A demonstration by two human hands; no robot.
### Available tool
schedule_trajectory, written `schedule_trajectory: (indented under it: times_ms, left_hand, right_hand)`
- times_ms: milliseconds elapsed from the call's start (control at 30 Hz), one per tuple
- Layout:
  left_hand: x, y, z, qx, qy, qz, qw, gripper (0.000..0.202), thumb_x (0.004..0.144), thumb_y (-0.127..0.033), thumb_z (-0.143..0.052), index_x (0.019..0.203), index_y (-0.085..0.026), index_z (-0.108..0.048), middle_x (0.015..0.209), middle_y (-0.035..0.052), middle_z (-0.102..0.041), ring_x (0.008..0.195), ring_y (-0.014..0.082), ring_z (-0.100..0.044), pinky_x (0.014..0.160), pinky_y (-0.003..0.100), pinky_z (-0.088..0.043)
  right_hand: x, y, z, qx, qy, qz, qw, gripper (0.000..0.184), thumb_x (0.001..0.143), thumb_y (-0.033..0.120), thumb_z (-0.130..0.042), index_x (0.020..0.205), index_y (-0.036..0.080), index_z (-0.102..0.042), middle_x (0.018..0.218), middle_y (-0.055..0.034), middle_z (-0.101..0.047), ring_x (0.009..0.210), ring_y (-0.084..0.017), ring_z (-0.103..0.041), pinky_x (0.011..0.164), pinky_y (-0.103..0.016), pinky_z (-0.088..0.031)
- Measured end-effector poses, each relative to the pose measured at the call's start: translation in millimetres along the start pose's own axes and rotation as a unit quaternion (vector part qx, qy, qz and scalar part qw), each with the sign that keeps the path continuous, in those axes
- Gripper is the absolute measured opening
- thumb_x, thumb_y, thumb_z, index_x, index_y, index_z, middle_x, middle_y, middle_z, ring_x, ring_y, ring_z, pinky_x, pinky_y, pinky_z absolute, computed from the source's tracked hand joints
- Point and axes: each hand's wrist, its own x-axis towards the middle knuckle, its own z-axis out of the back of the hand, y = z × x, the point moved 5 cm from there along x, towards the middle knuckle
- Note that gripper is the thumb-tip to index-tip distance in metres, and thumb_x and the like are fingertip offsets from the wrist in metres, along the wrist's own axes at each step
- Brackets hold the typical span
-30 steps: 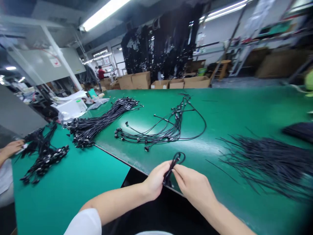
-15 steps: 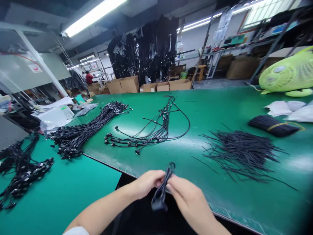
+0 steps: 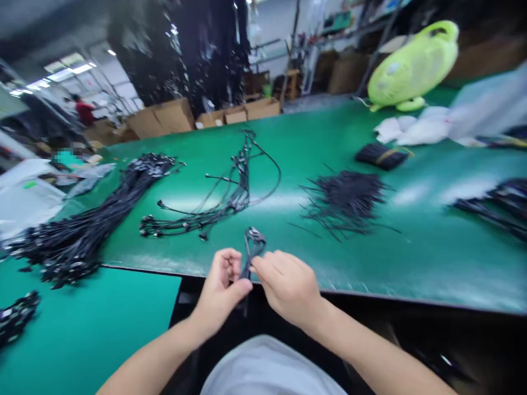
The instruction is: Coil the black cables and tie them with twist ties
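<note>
My left hand and my right hand meet at the near edge of the green table, both pinched on a folded black cable whose looped end sticks up between them. Just beyond lies a loose spread of black cables with small connectors. To the right of that sits a heap of thin black ties.
A long thick cable bundle lies at the left, with another cable heap on the lower teal table. A banded tie bundle, white bags and a lime fan stand at the far right. Cardboard boxes line the back.
The view has swung right and down, bringing the fan and right side into sight. My hands stayed together on the folded cable, whose lower end has moved out of sight behind my hands.
</note>
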Motion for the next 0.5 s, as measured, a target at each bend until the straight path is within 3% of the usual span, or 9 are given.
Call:
schedule_trajectory:
  times_ms: [67, 133, 233, 267, 300, 400, 433, 467, 500]
  left_hand:
    - [5, 6, -1.7, 0.024, 0.057, 0.019, 0.998, 0.051, 0.082, -0.044, -0.069, 0.127, -0.025, -0.053, 0.115, 0.0055, -0.059, 0.109, 0.0183, -0.054, 0.095, 0.028, -0.042]
    - [7, 14, -3.5, 0.054, 0.109, 0.033, 0.992, 0.048, 0.091, -0.044, -0.056, 0.135, -0.025, -0.051, 0.137, 0.0078, -0.052, 0.131, 0.0223, -0.043, 0.111, 0.033, -0.031]
    - [8, 18, -0.2, 0.105, 0.097, -0.008, 0.99, 0.045, 0.094, -0.041, -0.05, 0.136, -0.024, -0.052, 0.147, 0.007, -0.046, 0.138, 0.0235, -0.037, 0.117, 0.036, -0.023]
    - [8, 19, 0.3, 0.117, 0.093, -0.02, 0.989, 0.044, 0.094, -0.041, -0.05, 0.134, -0.023, -0.055, 0.146, 0.0076, -0.048, 0.137, 0.0242, -0.039, 0.116, 0.036, -0.024]
    - [7, 19, 0.0, 0.124, 0.096, -0.024, 0.987, 0.043, 0.093, -0.041, -0.051, 0.132, -0.022, -0.057, 0.143, 0.0086, -0.052, 0.134, 0.025, -0.043, 0.115, 0.037, -0.027]
    - [9, 23, -1.9, 0.082, 0.106, 0.021, 0.991, 0.04, 0.092, -0.043, -0.054, 0.122, -0.018, -0.064, 0.126, 0.0118, -0.064, 0.116, 0.0251, -0.058, 0.105, 0.036, -0.04]
    - [10, 25, -1.6, 0.049, 0.094, 0.047, 0.993, 0.04, 0.091, -0.043, -0.055, 0.12, -0.017, -0.065, 0.12, 0.0124, -0.067, 0.108, 0.0239, -0.062, 0.099, 0.036, -0.044]
    - [12, 27, -0.8, 0.015, 0.071, 0.073, 0.995, 0.04, 0.091, -0.043, -0.056, 0.118, -0.015, -0.065, 0.113, 0.0125, -0.07, 0.098, 0.022, -0.065, 0.092, 0.034, -0.048]
    - [14, 28, -0.1, -0.013, 0.046, 0.095, 0.994, 0.039, 0.09, -0.043, -0.057, 0.116, -0.015, -0.065, 0.105, 0.0117, -0.071, 0.087, 0.0191, -0.066, 0.084, 0.031, -0.05]
  right_hand:
    - [1, 2, -3, -0.014, 0.001, 0.002, 1.0, 0.025, 0.094, 0.013, -0.041, 0.077, 0.015, -0.059, 0.063, -0.0025, -0.051, 0.062, -0.016, -0.04, 0.06, -0.031, -0.028]
    - [-3, 2, -8, -0.007, 0.014, -0.019, 1.0, 0.026, 0.093, 0.012, -0.041, 0.075, 0.015, -0.058, 0.064, -0.0031, -0.053, 0.062, -0.016, -0.041, 0.06, -0.031, -0.028]
    - [-16, -6, -21, 0.117, 0.057, -0.136, 0.982, 0.028, 0.094, 0.018, -0.04, 0.073, 0.016, -0.057, 0.068, -0.0035, -0.056, 0.064, -0.014, -0.045, 0.061, -0.029, -0.031]
    - [-22, -10, -28, 0.199, 0.083, -0.197, 0.956, 0.03, 0.095, 0.023, -0.04, 0.071, 0.016, -0.056, 0.067, -0.0027, -0.055, 0.063, -0.013, -0.046, 0.06, -0.027, -0.032]
    - [-29, -13, -36, 0.295, 0.117, -0.258, 0.912, 0.032, 0.096, 0.029, -0.04, 0.07, 0.017, -0.054, 0.064, -0.001, -0.052, 0.059, -0.012, -0.044, 0.057, -0.026, -0.032]
    - [-49, -13, -55, 0.545, 0.23, -0.372, 0.715, 0.043, 0.094, 0.048, -0.04, 0.066, 0.018, -0.051, 0.05, 0.0063, -0.031, 0.044, -0.008, -0.027, 0.046, -0.023, -0.027]
    - [-52, -13, -55, 0.576, 0.251, -0.378, 0.68, 0.046, 0.093, 0.052, -0.04, 0.065, 0.018, -0.052, 0.049, 0.0071, -0.028, 0.043, -0.008, -0.025, 0.045, -0.022, -0.026]
    - [-53, -18, -52, 0.571, 0.248, -0.384, 0.682, 0.046, 0.093, 0.052, -0.041, 0.065, 0.017, -0.054, 0.05, 0.0065, -0.031, 0.044, -0.008, -0.028, 0.046, -0.022, -0.028]
    - [-52, -26, -45, 0.533, 0.225, -0.392, 0.715, 0.045, 0.092, 0.051, -0.043, 0.068, 0.016, -0.057, 0.053, 0.0046, -0.038, 0.048, -0.009, -0.035, 0.05, -0.022, -0.032]
